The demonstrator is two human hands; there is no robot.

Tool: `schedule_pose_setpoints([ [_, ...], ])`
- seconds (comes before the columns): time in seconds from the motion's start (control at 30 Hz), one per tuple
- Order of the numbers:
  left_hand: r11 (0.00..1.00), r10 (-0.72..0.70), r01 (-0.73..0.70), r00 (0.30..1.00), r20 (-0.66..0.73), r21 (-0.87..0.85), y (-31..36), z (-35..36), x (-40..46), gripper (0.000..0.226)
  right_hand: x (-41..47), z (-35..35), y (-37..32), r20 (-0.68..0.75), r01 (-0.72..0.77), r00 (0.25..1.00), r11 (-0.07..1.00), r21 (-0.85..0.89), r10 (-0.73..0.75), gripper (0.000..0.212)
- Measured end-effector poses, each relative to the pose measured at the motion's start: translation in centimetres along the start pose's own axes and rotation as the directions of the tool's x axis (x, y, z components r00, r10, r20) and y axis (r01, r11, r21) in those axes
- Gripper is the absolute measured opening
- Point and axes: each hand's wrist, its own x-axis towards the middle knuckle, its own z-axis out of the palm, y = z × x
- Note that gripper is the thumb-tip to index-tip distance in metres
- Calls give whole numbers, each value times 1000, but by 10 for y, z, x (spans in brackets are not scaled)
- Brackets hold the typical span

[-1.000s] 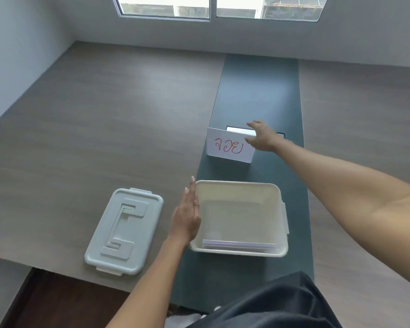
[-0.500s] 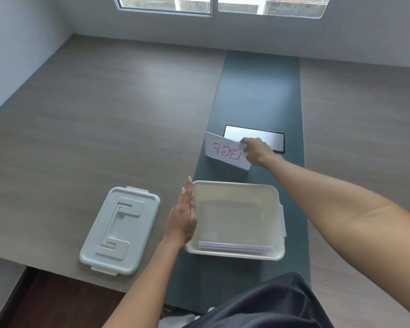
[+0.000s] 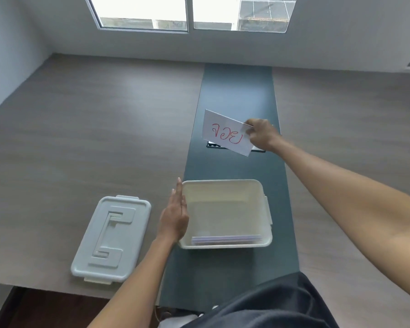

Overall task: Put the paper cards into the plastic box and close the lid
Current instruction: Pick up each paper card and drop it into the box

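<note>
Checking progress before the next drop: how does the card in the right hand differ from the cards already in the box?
The held card is lifted above the table, pinched by the right hand; the cards in the box sit at the near end of the plastic box.
The held card faces the camera, showing red writing; the boxed cards show only edges.
The held card is single; the boxed ones are stacked.
All look like pale paper.

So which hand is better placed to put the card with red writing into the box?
The right hand. Its fingers already pinch the card, lifted beyond the open plastic box. The left hand lies flat against the box's left wall, steadying it, and holds nothing.
</note>
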Motion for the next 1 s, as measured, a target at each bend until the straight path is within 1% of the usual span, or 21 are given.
schedule_pose_setpoints([
  [0.1,1000,1,-1,1000,11,3,-2,0,0,54,-10,-19,-5,-40,37,999,999,-7,-37,37],
  [0.23,1000,11,-11,999,31,12,-3,-1,1,53,-26,-35,-13,-72,121,990,992,-19,-122,35],
  [0.33,1000,23,-24,999,30,3,-3,-2,1,53,-40,-45,-20,-59,177,982,984,-25,-178,36],
  [0.47,999,36,-36,999,39,-2,-4,-2,1,53,-60,-53,-23,2,242,970,970,-31,-242,36],
  [0.6,999,38,-37,998,51,-18,-3,-2,2,53,-80,-56,-25,100,249,964,969,9,-248,39],
  [0.7,997,36,-32,997,63,-63,-3,-2,1,53,-89,-49,-19,209,253,944,967,35,-255,39],
  [0.77,993,28,-18,996,79,-118,-2,-3,2,53,-96,-43,-12,305,232,922,971,64,-240,42],
  [0.83,984,15,2,995,94,-176,-1,-3,2,54,-102,-37,-5,378,233,897,972,36,-229,42],
  [1.0,974,5,18,995,104,-225,3,-5,0,54,-119,-15,1,513,230,832,973,27,-211,43],
])
